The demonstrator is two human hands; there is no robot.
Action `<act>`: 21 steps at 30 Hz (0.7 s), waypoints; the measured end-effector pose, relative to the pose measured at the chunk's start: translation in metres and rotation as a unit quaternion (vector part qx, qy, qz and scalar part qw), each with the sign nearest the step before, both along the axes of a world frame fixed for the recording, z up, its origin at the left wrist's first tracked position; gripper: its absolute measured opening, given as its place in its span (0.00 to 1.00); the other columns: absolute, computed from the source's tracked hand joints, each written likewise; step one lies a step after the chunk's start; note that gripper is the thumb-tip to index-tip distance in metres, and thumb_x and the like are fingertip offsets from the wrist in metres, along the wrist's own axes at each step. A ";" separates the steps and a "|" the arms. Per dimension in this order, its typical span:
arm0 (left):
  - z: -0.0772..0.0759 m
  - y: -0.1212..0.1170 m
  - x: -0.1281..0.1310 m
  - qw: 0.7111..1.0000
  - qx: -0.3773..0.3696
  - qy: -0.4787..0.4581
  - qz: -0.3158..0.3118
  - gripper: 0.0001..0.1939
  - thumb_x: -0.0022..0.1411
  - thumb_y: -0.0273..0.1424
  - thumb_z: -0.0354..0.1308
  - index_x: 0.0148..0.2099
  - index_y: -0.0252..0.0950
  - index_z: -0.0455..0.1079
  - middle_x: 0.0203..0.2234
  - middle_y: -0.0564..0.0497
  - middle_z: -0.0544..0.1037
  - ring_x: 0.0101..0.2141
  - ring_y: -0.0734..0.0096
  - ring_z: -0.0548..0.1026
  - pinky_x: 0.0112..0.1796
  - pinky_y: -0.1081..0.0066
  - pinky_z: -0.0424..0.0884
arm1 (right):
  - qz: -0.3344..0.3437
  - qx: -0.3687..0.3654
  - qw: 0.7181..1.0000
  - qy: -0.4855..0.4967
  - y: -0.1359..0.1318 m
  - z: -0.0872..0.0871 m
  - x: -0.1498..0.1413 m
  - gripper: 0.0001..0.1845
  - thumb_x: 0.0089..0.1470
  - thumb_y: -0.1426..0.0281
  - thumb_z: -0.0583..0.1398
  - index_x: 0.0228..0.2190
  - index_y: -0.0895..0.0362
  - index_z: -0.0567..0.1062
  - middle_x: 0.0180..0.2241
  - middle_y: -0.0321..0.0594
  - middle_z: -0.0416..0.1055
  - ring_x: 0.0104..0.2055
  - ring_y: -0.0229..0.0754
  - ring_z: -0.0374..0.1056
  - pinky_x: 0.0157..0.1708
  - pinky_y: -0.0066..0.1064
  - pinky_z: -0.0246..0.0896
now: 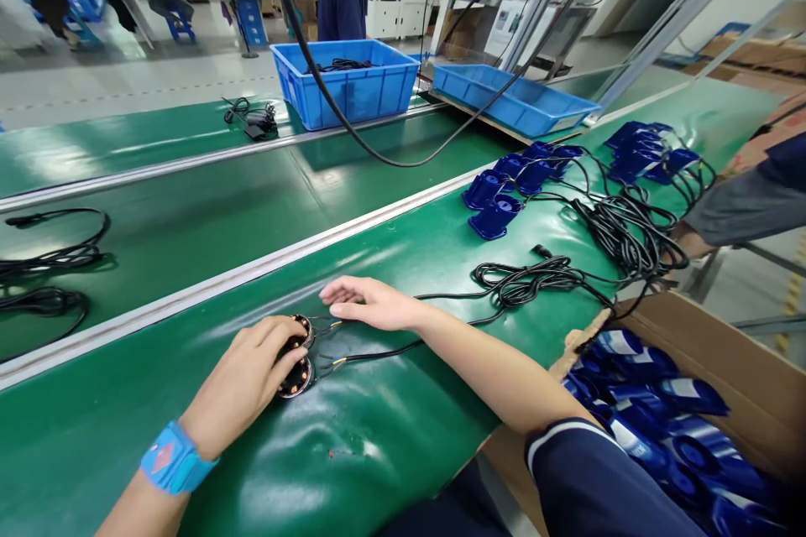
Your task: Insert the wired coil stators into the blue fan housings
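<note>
Two round metal-rimmed parts with copper-coloured spots lie side by side on the green bench, the nearer round part (295,377) and the farther round part (303,327). My left hand (255,369) is closed over them, fingers on the farther one and thumb by the nearer one; a blue band (176,460) circles that wrist. Thin wires run from both parts into black cables (378,352). Just right of the farther part, my right hand (371,304) hovers at its wires, fingers stretched out and thumb below. No held thing shows in it.
Coiled black cables (529,278) and dark blue plastic housings (494,214) lie to the right. A cardboard box (724,344) of blue housings stands beside my right arm. Across the bench are a blue crate (353,92) and a shallow blue tray (516,101). A cable (378,153) hangs in front.
</note>
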State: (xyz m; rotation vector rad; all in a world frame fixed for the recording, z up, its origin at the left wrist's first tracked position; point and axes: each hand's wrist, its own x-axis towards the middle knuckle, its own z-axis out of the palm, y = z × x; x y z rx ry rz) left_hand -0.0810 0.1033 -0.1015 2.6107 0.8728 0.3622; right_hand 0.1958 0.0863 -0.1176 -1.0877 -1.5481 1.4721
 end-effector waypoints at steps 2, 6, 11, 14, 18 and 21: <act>0.006 0.001 -0.012 1.000 0.005 0.024 -0.011 0.15 0.72 0.48 0.53 0.51 0.46 0.71 0.56 0.51 0.73 0.55 0.61 0.70 0.54 0.60 0.67 | 0.029 0.138 0.984 -0.109 -0.014 0.015 0.016 0.17 0.58 0.62 0.69 0.47 0.54 0.77 0.57 0.44 0.70 0.60 0.45 0.64 0.60 0.39 0.57; 0.014 0.000 -0.027 0.992 0.004 0.110 -0.058 0.13 0.68 0.49 0.58 0.48 0.51 0.75 0.64 0.55 0.66 0.58 0.57 0.67 0.54 0.57 0.67 | 0.111 0.245 0.911 -0.313 -0.035 0.017 0.034 0.19 0.50 0.57 0.74 0.41 0.52 0.81 0.64 0.46 0.62 0.67 0.55 0.55 0.64 0.49 0.49; 0.010 -0.004 -0.012 0.991 -0.001 0.126 -0.045 0.15 0.67 0.51 0.58 0.43 0.48 0.78 0.61 0.51 0.70 0.53 0.55 0.71 0.53 0.55 0.69 | 0.055 0.273 0.875 -0.397 -0.022 -0.006 0.036 0.08 0.60 0.63 0.69 0.33 0.55 0.82 0.38 0.38 0.79 0.43 0.44 0.73 0.49 0.38 0.57; 0.007 -0.007 0.004 0.992 0.012 0.126 -0.007 0.15 0.67 0.48 0.59 0.43 0.46 0.78 0.59 0.48 0.71 0.51 0.53 0.72 0.50 0.52 0.70 | -0.026 0.303 0.855 -0.419 -0.011 -0.011 0.042 0.07 0.62 0.64 0.67 0.35 0.55 0.81 0.40 0.39 0.79 0.44 0.45 0.73 0.51 0.41 0.54; 0.006 -0.010 0.012 0.994 0.028 0.105 0.020 0.16 0.65 0.49 0.61 0.47 0.46 0.77 0.64 0.48 0.66 0.57 0.52 0.69 0.56 0.52 0.69 | -0.070 0.322 0.857 -0.396 -0.008 -0.014 0.050 0.09 0.62 0.60 0.67 0.36 0.53 0.81 0.47 0.41 0.78 0.50 0.50 0.73 0.55 0.47 0.55; 0.011 0.004 -0.009 0.991 0.058 0.097 0.076 0.17 0.70 0.47 0.57 0.57 0.51 0.72 0.67 0.52 0.62 0.61 0.61 0.67 0.59 0.59 0.67 | -0.113 0.320 0.881 -0.330 -0.011 -0.012 0.052 0.15 0.62 0.54 0.64 0.39 0.51 0.81 0.52 0.43 0.75 0.55 0.51 0.71 0.56 0.48 0.60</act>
